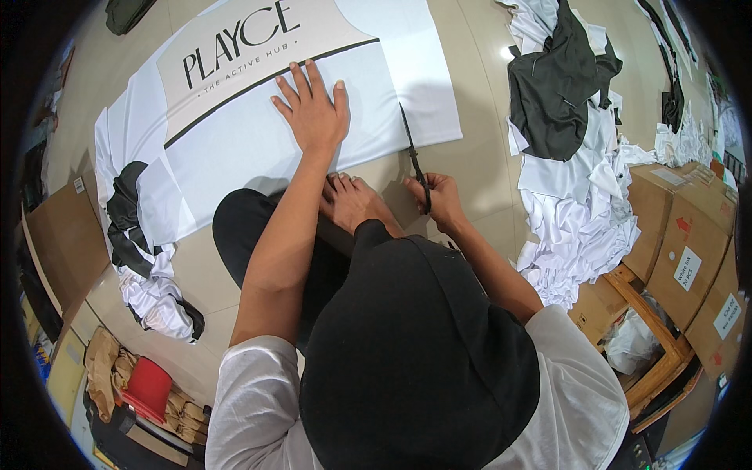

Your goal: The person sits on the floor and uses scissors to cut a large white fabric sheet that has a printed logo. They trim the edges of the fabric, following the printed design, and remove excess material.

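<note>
My left hand (312, 113) lies flat, fingers spread, on white fabric (223, 180) spread over the floor; its fingertips reach the dark border of a cream panel with black lettering (196, 110) at the top middle. My right hand (435, 196) grips black scissors (417, 166) pointed away from me, the long blades over the fabric near its lower right part; whether they are cutting cannot be made out. My bare foot (360, 204) and black-clad leg (239, 223) are just below the fabric, between my arms.
Tiled floor (478, 47) surrounds the cloth. Piles of white and black scraps (572, 211) lie at right, a smaller pile (157, 301) at left. Cardboard boxes (650, 219) sit on a wooden frame (666, 352) at right; flat cardboard (59, 235) and a red object (149, 384) are at left.
</note>
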Motion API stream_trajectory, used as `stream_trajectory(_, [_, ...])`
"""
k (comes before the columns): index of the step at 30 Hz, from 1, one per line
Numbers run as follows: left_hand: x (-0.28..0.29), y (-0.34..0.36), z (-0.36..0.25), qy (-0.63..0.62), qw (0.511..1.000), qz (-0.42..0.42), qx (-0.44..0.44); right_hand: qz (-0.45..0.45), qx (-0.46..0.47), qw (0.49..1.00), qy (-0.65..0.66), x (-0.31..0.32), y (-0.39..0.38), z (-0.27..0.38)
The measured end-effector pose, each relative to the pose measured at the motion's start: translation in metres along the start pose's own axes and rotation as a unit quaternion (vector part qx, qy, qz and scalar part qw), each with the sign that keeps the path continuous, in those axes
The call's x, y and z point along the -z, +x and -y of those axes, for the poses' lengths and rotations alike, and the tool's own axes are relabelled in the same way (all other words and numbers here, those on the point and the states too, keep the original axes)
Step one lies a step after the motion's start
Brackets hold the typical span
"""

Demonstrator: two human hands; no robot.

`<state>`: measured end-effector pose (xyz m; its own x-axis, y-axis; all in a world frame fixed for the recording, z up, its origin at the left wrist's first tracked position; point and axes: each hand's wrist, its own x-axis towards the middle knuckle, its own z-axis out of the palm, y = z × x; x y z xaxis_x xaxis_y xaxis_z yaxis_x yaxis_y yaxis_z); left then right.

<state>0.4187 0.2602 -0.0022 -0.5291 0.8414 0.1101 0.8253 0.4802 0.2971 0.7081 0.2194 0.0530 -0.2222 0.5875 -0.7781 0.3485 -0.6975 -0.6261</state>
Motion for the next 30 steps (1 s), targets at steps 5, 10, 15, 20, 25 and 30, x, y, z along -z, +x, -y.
stream_trajectory(5, [0.001,0.001,-0.001,0.001,1.0,0.012,0.008,-0.004,-0.007,1.0,0.003,0.002,-0.001,0.004])
stream_trajectory(10, [0.002,0.001,-0.001,0.003,1.0,0.012,0.009,0.007,0.007,1.0,-0.01,0.002,0.006,0.012])
stream_trajectory(15, [0.001,0.0,0.0,0.009,1.0,0.009,0.005,0.009,0.007,1.0,0.0,-0.003,0.017,0.02])
stream_trajectory(20, [0.001,0.0,0.0,0.005,1.0,0.012,0.007,0.009,0.011,1.0,0.009,-0.004,0.022,0.022])
stream_trajectory(25, [-0.001,0.0,0.0,0.005,1.0,-0.003,0.0,0.006,0.011,1.0,0.008,-0.004,0.023,0.022])
stream_trajectory(30, [0.0,0.001,-0.001,0.009,1.0,0.008,0.007,0.005,0.022,1.0,-0.001,-0.004,0.021,0.02])
